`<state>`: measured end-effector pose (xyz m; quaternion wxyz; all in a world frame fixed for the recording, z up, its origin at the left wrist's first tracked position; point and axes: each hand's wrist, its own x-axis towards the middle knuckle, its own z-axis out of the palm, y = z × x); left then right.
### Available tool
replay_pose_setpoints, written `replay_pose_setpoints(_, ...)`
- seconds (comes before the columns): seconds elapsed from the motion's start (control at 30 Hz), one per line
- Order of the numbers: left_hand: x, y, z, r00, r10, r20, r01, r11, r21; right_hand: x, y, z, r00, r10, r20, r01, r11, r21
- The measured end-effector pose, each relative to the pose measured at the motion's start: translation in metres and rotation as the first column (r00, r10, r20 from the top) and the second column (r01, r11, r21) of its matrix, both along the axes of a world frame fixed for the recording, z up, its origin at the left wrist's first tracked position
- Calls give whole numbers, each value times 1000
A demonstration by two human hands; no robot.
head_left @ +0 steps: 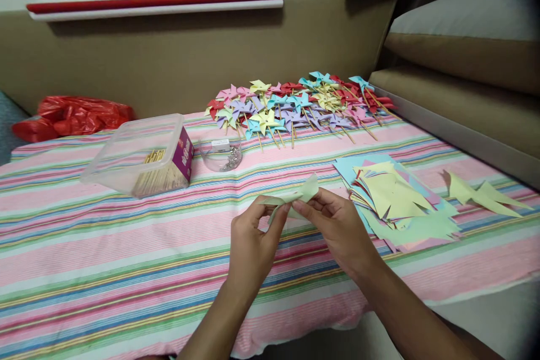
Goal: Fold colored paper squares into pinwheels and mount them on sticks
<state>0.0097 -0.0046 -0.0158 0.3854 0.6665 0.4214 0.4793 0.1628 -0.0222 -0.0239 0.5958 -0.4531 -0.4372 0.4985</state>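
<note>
Pale green paper, folded into a pinwheel shape [310,188], is held up between both hands above the striped cloth. My left hand [255,236] pinches its left side with thumb and fingers. Gripping the right side near the middle is my right hand [337,225], its thumb pressed against the paper. The thumb tips almost meet at the pinwheel's centre; what lies under them is hidden. To the right of my right hand lies a stack of cut coloured paper [392,191], a yellow sheet on top.
Finished pinwheels on sticks [291,107] lie heaped at the back. A clear tub of wooden sticks [130,152] and a round dish of pins [221,154] stand left of centre. A cut green sheet [476,194] lies far right, a red plastic bag [80,115] back left.
</note>
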Motion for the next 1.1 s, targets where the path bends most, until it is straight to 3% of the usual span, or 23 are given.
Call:
replay_pose_setpoints(0.2, 1, 0, 2, 999, 37, -17, -37, 999, 25, -3, 0, -1, 998, -27, 62, 24, 999, 46)
replay_pose_setpoints(0.43, 0, 3, 2, 1000, 15, 9, -14, 998, -65, -4, -2, -3, 959, -102, 265, 81, 993, 90)
replay_pose_setpoints(0.8, -23, 6, 13, 997, 76, 8, -75, 994, -82, -26, 9, 17, 928, -8, 373, -39, 992, 117)
replay_pose_setpoints(1.1, -54, 4, 6, 984, 171, -54, -175, 982, -73, -53, 24, 19, 912, 137, 386, -184, 979, 86)
